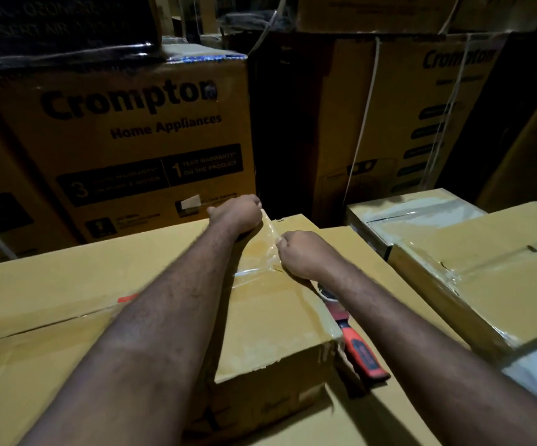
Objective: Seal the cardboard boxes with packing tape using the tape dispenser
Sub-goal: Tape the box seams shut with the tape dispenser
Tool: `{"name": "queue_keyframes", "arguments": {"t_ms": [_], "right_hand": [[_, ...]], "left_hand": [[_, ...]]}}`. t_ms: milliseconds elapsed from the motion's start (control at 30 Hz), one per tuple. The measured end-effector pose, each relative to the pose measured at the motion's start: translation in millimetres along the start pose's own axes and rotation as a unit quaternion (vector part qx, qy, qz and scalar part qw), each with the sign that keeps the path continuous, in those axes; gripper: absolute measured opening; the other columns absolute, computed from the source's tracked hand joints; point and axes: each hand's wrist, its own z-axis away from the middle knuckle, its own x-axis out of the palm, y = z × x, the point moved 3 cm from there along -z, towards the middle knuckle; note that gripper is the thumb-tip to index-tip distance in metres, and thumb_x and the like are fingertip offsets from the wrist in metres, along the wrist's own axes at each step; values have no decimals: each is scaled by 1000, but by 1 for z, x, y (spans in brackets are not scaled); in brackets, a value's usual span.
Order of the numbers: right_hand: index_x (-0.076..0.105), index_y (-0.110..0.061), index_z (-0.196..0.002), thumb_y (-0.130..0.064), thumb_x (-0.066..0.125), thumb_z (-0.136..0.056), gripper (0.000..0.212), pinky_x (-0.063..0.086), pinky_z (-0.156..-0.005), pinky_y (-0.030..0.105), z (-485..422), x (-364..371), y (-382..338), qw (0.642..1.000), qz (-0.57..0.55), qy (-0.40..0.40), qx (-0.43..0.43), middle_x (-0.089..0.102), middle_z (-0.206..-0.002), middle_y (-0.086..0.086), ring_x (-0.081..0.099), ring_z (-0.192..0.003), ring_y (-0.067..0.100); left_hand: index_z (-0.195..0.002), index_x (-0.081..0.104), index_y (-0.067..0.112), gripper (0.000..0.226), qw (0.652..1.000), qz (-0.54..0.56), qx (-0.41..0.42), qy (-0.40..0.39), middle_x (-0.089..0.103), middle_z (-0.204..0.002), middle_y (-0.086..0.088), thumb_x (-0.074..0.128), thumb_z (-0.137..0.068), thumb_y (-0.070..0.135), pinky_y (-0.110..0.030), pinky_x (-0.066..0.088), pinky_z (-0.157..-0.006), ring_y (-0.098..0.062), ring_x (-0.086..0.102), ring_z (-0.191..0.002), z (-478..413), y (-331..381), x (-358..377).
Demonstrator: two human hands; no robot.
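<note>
We see little of the orange-handled tape dispenser (362, 349): our right forearm covers its head, so only the handle & a sliver of the roll show. Both hands' fingertips are tucked out of view, and the far stacks are too dim to read well. Our left hand (236, 215) is curled, pinching the far end of a clear strip of packing tape (270, 231). Our right hand (299, 252) pinches its near end. The strip runs far-left to near-right over the far part of the small brown cardboard box (277, 317). The box's long axis runs near-far, slightly tilted, w/ tape glinting on top. The dispenser lies just right of the box, handle pointing near-right. The box sits on a big flat brown carton (35, 300) w/ bare surface to the left. Taped brown boxes (486, 284) crowd the right, and a printed "Crompton" carton (116, 123) walls the far side.
</note>
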Motion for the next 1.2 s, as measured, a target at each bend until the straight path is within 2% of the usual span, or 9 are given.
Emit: {"name": "queue_keyframes", "arguments": {"t_ms": [100,300,500,600,700,800,933,1033,1200], "right_hand": [[64,-13,-111,-34,31,-104,40,50,-77,35,32,-3,4,1000,12,-2,-3,66,-101,7,59,-90,24],[63,-13,-115,-37,29,-106,42,51,-86,40,92,-16,14,999,5,-24,20,66,-107,8,60,-97,25],[56,-20,-86,-44,31,-106,40,37,-57,32,161,-20,17,999,-35,-14,18,54,-71,-3,51,-63,9],[61,-29,-120,-43,40,-104,29,41,-64,32,181,-17,21,999,-45,5,-20,64,-90,-9,58,-79,10],[37,-36,-149,-42,47,-102,48,47,-80,31,186,-11,29,997,17,39,-66,61,-126,-14,58,-111,13],[60,-27,-132,-41,55,-99,36,53,-84,33,183,-10,40,988,21,104,-114,67,-124,-7,62,-111,14],[71,-24,-92,-39,65,-92,17,46,-59,27,166,-8,56,979,47,76,-184,69,-84,-8,64,-76,11],[64,-17,-95,-40,61,-95,23,33,-56,26,154,-7,59,974,49,57,-212,63,-82,-5,55,-73,11],[48,-23,-79,-32,65,-94,25,28,-56,26,146,0,58,976,-52,1,-211,47,-74,-12,43,-66,5]], "left_hand": [[-129,57,33,33,1000,2,4,-1,63,-127,1,46,-99,27,-62,31,-107,-25,55,-118,0,-2,2],[-126,56,30,31,1000,-5,21,-4,62,-127,-3,45,-98,27,-65,31,-107,-28,56,-118,3,6,3],[-127,54,28,30,1000,-18,10,6,62,-127,-6,46,-98,24,-72,19,-113,-32,55,-122,6,-3,-6],[-123,57,24,28,998,-57,15,27,62,-124,-7,48,-97,16,-78,5,-112,-33,54,-122,15,3,-14],[-123,59,25,32,988,-110,99,53,59,-127,-3,57,-93,13,-76,6,-115,-28,51,-125,31,20,-20],[-121,60,27,29,973,-101,206,-10,57,-130,4,54,-97,12,-62,12,-121,-20,47,-131,70,60,-21],[-117,64,26,23,944,-46,271,-181,69,-109,7,43,-107,28,-39,35,-111,-15,60,-110,139,96,7],[-112,66,22,23,935,-96,312,-138,73,-99,3,45,-105,25,-40,25,-120,-17,62,-94,162,92,26],[-112,69,20,22,950,-85,281,-103,71,-90,-3,49,-102,23,-38,50,-77,-24,61,-89,166,93,19]]}}
